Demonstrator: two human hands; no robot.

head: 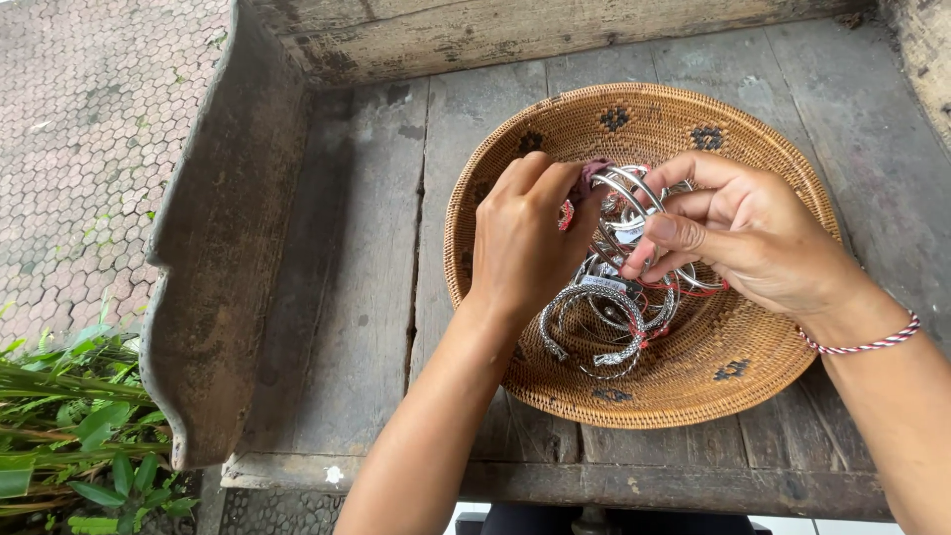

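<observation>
Hands work over a woven basket point(753, 149) on a worn wooden bench point(347, 297): left hand point(520, 243) pinches a purple cloth point(592, 174) against a silver bangle point(634, 193) that right hand point(743, 233) grips steady above the bangle pile point(604, 322), so nothing drops outside.

Two hands point(520, 243), one woven basket point(773, 149), several silver bangles point(594, 327), count unclear.

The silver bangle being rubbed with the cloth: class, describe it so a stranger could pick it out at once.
On the weathered wooden bench sits a round woven basket holding a heap of silver bangles. The right hand pinches one plain bangle at the heap's top, while the left hand presses a purple cloth to it. Unlike the rest, it is lifted.
</observation>
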